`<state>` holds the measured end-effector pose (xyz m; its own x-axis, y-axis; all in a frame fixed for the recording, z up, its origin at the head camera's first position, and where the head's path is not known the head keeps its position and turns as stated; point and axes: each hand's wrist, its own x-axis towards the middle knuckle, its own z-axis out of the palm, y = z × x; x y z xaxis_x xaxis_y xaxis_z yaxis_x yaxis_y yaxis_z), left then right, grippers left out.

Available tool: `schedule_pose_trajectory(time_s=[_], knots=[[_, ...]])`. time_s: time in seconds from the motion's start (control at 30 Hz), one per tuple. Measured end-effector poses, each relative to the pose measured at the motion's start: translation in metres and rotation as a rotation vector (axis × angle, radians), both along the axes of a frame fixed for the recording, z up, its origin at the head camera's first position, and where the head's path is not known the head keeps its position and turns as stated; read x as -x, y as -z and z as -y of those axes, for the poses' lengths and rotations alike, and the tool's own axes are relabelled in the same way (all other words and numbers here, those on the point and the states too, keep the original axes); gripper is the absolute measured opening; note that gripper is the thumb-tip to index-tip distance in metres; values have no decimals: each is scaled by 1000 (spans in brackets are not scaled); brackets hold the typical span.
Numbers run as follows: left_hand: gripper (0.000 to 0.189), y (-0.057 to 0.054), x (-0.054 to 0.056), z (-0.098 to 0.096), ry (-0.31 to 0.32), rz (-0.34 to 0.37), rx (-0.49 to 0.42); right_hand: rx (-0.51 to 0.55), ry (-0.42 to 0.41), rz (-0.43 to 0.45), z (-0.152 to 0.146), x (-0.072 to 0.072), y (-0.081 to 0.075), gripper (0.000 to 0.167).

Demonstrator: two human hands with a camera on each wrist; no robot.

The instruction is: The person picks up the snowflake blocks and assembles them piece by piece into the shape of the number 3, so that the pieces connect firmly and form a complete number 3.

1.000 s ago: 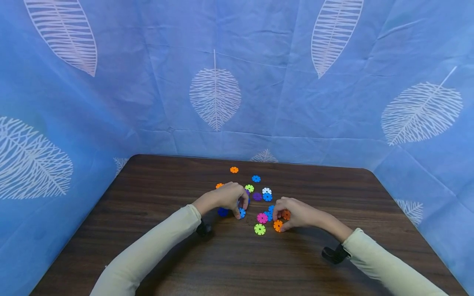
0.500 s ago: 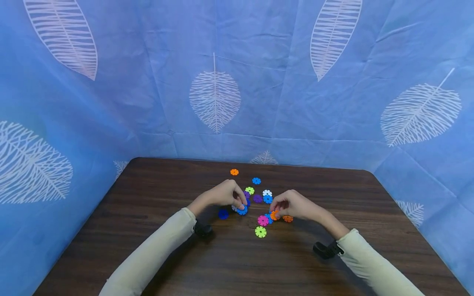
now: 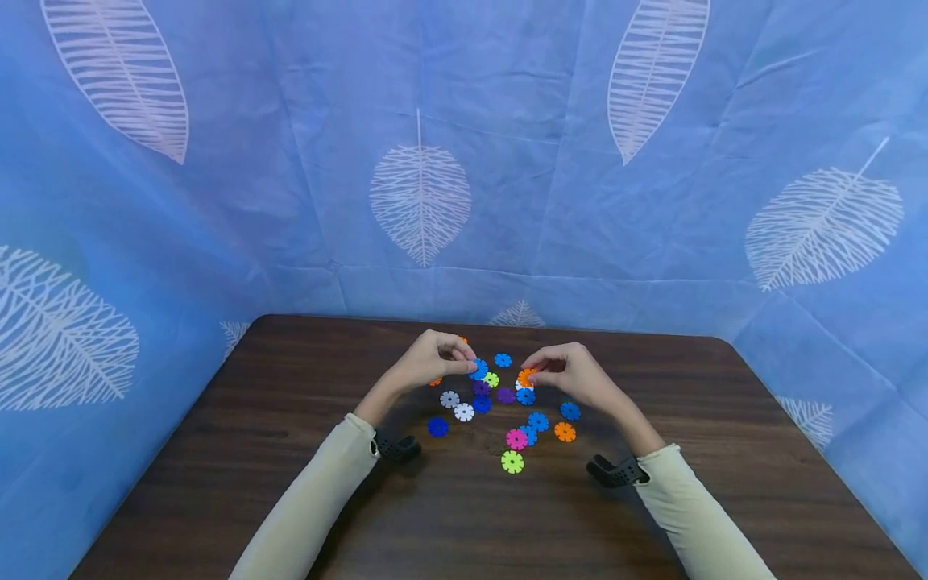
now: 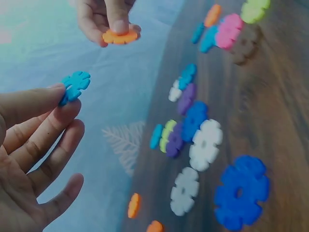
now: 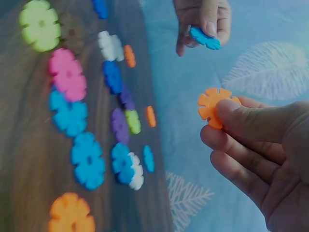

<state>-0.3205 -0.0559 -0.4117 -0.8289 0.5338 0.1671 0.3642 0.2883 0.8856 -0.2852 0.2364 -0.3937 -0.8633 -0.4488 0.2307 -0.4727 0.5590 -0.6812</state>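
My left hand [image 3: 426, 364] pinches a light-blue notched snowflake disc [image 4: 77, 86] between thumb and index finger, raised above the table. Facing it, my right hand [image 3: 580, 377] pinches an orange snowflake disc [image 5: 210, 108] by thumb and fingertips. A gap separates the two discs. Beneath the hands lie loose discs: a pink one [image 3: 517, 439] overlapping a blue one [image 3: 530, 436], a lime-green one [image 3: 512, 461] at the front, and a dark-blue one [image 3: 438, 427] at left. Two white discs [image 3: 464, 412] [image 3: 449, 399] sit near the left hand.
The dark wood table [image 3: 290, 483] ends at a blue leaf-print cloth [image 3: 507, 201] behind. Purple [image 3: 505, 395], blue [image 3: 570, 411] and orange discs [image 3: 565, 432] lie scattered mid-table. A brown disc [image 4: 246, 44] blends into the wood. Black straps [image 3: 615, 471] circle both wrists.
My left hand has picked up the light-blue disc, baring white discs beneath. My right hand has taken the orange disc from the table. Both hands have risen and moved farther back.
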Motion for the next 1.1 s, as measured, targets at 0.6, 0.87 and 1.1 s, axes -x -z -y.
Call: schedule_pose_trajectory(time_s=[0.6,0.87,1.1], knots=[[14,-7,1,-14,-17,102,-260,257,89,44,18,14,-10,13],[16,-4,2,-20,-35,154,-314,340,54,-17,22,15,-7,14],[19,-8,1,-21,-29,146,-286,355,53,-91,29,14,-9,11]])
